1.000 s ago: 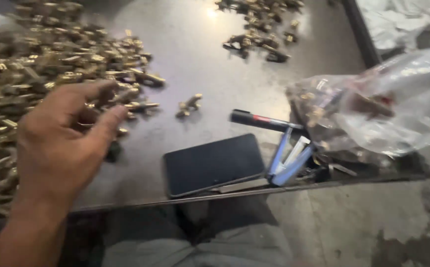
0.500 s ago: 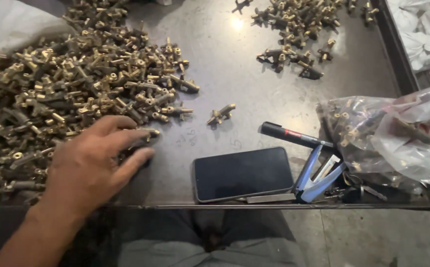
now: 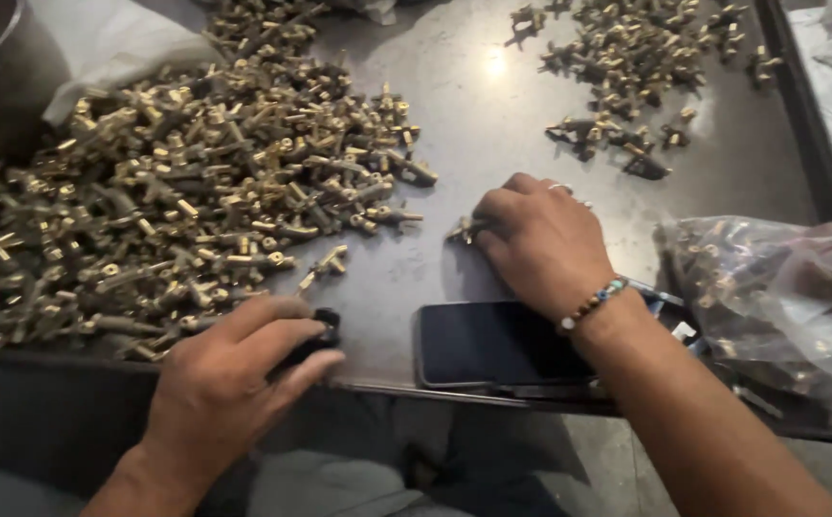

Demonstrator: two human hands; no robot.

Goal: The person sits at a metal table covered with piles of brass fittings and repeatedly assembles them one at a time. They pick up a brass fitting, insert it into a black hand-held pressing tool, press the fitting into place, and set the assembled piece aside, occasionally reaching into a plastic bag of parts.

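Lying on a grey metal table (image 3: 492, 124) are two heaps of brass parts: a big pile (image 3: 186, 211) on the left and a small pile (image 3: 626, 67) far back. One phone (image 3: 492, 343) lies flat, long side along the near edge. The left hand (image 3: 234, 383) pinches a small black piece (image 3: 323, 325). The right hand (image 3: 540, 239), fingers curled together, touches one brass part (image 3: 461, 230) pointing left. One clear bag (image 3: 779, 297) sits on the right.

Grey metal bench (image 3: 492, 124). Large heap of brass fittings (image 3: 167, 201) on the left; smaller scatter of fittings (image 3: 626, 67) far right. Dark phone (image 3: 492, 343) face up at the near edge. Clear plastic bag (image 3: 779, 297) of parts, right. White cloth (image 3: 119, 43) far left.
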